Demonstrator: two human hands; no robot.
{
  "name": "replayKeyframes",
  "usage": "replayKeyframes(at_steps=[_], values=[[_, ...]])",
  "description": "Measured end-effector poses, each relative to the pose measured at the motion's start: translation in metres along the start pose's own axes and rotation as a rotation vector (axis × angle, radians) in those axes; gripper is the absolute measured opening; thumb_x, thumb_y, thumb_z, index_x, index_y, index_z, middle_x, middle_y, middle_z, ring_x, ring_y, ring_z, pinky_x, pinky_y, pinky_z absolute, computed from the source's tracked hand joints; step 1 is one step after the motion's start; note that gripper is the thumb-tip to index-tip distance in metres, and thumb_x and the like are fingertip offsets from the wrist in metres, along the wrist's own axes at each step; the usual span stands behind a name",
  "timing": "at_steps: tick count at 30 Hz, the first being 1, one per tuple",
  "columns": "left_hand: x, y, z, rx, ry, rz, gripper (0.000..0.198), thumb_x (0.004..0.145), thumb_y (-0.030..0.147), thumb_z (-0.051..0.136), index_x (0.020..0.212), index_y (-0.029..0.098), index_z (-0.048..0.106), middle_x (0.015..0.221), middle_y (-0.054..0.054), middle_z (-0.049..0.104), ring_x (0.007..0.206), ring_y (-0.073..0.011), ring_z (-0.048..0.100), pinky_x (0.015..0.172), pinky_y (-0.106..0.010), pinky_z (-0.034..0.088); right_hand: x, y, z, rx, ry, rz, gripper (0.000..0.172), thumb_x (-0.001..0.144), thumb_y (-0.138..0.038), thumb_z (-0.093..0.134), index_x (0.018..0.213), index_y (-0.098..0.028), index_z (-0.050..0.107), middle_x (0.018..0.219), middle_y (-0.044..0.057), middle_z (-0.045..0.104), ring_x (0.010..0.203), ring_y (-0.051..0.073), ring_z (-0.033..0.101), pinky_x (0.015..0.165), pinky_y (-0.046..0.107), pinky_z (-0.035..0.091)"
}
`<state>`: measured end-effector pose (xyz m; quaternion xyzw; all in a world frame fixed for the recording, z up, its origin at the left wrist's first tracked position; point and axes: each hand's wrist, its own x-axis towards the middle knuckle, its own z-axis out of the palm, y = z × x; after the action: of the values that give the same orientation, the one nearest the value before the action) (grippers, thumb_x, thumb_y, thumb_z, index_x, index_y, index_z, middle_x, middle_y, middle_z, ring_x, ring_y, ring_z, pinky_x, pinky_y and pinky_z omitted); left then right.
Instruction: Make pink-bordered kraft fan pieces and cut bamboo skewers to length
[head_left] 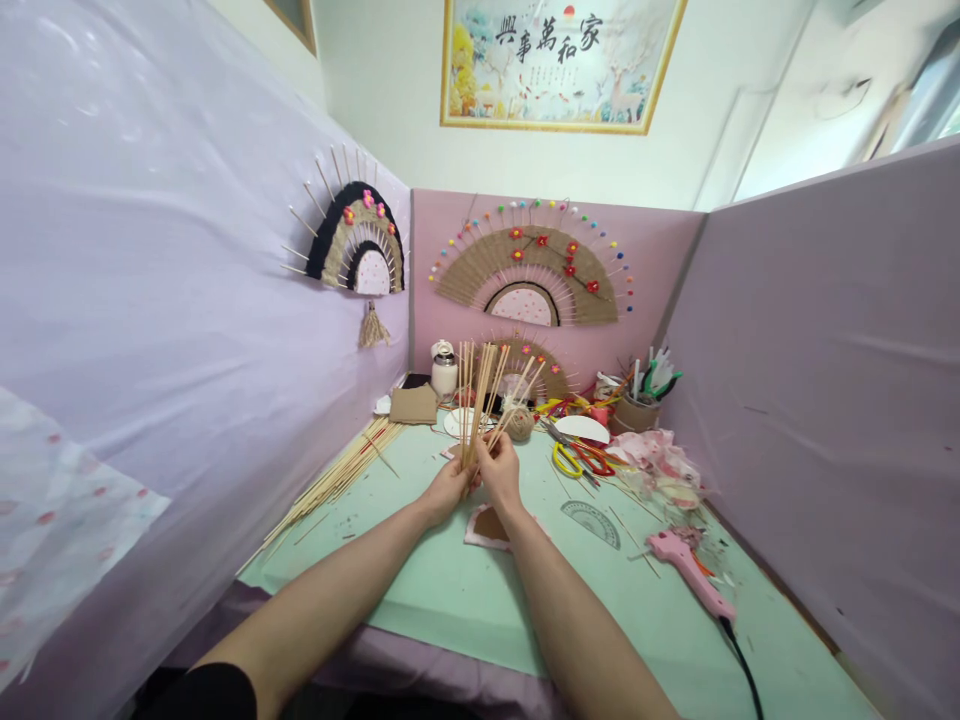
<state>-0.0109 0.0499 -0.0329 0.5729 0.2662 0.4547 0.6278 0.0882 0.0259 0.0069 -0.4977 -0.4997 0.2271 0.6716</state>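
Both hands are together over the middle of the table, around a bundle of thin wooden sticks that stand upright and fan apart at the top. My left hand is closed round the lower ends of the bundle. My right hand pinches some of the sticks at their right side, where they lean outward. The lower stick ends are hidden by the fingers. Below the hands lies a cardboard piece with a white padded edge, partly covered by my right forearm.
Loose long sticks lie at left. A protractor, yellow-handled scissors and a pink glue gun with a black cord are at right. Behind stand a twine ball, a white flask and a tool pot. Decorated fans hang on the partitions.
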Motion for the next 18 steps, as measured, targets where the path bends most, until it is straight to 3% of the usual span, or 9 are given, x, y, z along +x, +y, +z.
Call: replayKeyframes(at_steps=[18], values=[[-0.0005,0.0021,0.0016,-0.023,-0.004,-0.003,0.056,0.066,0.06,0.069,0.094,0.013,0.056,0.06,0.003,0.05,0.054,-0.0087,0.042,0.054,-0.024,0.027,0.0002,0.0038,-0.0018,-0.157,0.018,-0.075,0.021,0.08,-0.04,0.048,0.071,-0.021,0.046,0.06,-0.004,0.049,0.057,0.014,0.046,0.057,0.025,0.037]])
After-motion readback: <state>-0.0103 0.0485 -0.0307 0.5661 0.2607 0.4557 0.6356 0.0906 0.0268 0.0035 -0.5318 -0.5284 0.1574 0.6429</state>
